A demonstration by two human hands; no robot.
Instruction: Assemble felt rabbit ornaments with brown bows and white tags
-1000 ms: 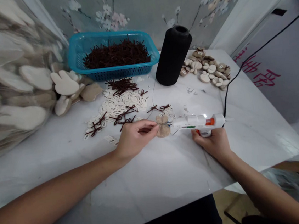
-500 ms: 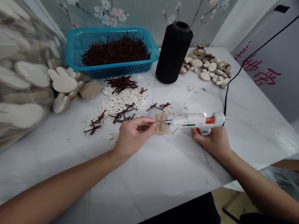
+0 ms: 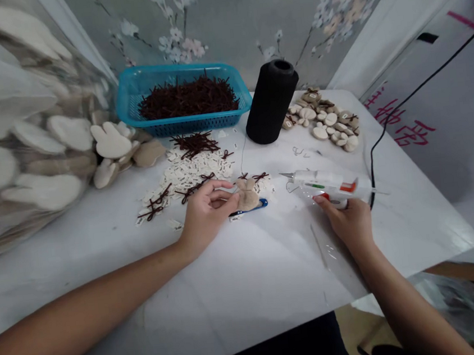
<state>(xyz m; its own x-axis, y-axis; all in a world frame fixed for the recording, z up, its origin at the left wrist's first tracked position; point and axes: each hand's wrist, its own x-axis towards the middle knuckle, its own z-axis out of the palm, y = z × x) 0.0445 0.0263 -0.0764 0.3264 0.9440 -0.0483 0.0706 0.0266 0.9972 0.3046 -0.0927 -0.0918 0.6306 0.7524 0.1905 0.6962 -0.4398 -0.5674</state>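
Between its thumb and fingers, my left hand pinches a small beige bunny-shaped piece over the table. A blue-handled tool lies partly hidden behind that piece. My right hand is wrapped round the handle of a white glue gun with orange parts, its metal nozzle pointing left, apart from the bunny piece. Dark brown bows and small white labels are spread on the table beyond my left hand.
A blue basket of brown bows stands at the back, beside a black thread cone. Finished-looking bunny pieces are heaped at right. A clear bag of larger pieces fills the left. A black cord hangs at right.
The glue gun has moved right, its nozzle now away from the bunny piece. My left hand has shifted slightly left with the piece, and more of the blue tool shows. The view has tilted upward.
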